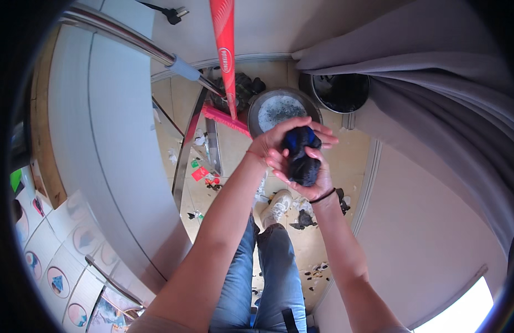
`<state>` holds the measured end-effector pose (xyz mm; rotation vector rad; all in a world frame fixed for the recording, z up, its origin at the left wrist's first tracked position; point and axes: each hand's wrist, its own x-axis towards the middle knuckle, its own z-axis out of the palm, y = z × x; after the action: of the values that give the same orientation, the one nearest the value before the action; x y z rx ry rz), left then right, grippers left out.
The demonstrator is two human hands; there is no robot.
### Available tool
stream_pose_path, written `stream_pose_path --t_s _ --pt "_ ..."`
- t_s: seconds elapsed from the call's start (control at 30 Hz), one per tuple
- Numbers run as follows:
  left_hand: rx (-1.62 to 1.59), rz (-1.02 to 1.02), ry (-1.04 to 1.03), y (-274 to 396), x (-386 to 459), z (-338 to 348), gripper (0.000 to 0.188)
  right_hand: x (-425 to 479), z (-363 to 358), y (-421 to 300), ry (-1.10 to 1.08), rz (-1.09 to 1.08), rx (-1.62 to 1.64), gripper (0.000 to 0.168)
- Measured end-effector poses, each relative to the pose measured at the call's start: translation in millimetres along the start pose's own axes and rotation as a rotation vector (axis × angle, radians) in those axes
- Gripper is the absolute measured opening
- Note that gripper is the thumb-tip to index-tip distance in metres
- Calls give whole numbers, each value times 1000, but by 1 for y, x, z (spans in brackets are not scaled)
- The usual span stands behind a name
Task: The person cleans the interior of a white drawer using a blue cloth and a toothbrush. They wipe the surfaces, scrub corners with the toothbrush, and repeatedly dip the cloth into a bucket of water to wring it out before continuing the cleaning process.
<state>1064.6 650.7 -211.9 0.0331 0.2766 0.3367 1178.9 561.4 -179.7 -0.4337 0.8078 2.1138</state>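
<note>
A bunched, dark wet cloth [305,170], with a blue patch at its top, is held between both hands. My left hand [277,135] cups it from the left and above, fingers stretched out beyond it. From below and the right, my right hand [317,177] grips the lower part, its thumb lying over the cloth. Just beyond the hands a round basin [253,113] stands on the floor, holding sudsy water. My left hand overlaps the basin's near rim in view; whether they touch, I cannot tell.
A red broom [227,62] stands left of the basin, beside a metal pole [128,36]. Right of the basin is a dark bucket [341,109], partly under a grey curtain [406,66]. Scraps and dark debris [304,219] litter the tiled floor around my shoes [277,206]. A plug [173,16] lies at the top.
</note>
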Motion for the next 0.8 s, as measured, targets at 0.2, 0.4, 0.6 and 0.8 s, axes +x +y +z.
stream_pose_path --t_s 0.2,0.4,0.6,0.8 --pt "310 138 -31 4 -11 -2 24 -14 24 8 -114 102 111 50" --pt "448 -2 409 19 -14 49 25 -18 44 7 14 109 -206 25" --pt "603 54 484 21 -8 45 21 -13 56 -2 280 70 -732 14" --pt "905 132 650 25 1 37 20 6 59 1 533 -127 -1114 16"
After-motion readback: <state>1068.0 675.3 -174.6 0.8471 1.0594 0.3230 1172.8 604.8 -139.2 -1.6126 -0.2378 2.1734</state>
